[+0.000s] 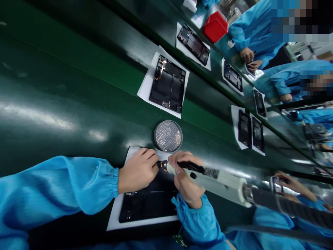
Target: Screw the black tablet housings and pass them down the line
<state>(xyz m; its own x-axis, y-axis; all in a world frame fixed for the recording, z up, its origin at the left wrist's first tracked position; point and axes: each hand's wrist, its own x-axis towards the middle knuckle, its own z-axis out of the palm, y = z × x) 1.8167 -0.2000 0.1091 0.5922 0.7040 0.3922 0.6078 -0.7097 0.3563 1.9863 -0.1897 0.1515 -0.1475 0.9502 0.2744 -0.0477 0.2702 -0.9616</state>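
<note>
My right hand (187, 178) is wrapped round a white electric screwdriver (221, 184), its tip pointing left over a black tablet housing (148, 205). Beside that tip, my left hand (139, 170) has its fingers bent and pressed together; whatever they pinch, if anything, is hidden. The housing lies on a white sheet (114, 217) at the bench's near edge. Just beyond my hands stands a round dimpled screw tray (162, 135), with small screws gathered at its right side.
Another opened tablet housing (171, 83) rests on white paper farther up the green bench (78, 90). Several more lie along the line to the right. A red bin (215, 27) stands at the far side. Co-workers in blue sleeves (260, 24) sit opposite. A dark cable (288, 205) trails right from the screwdriver.
</note>
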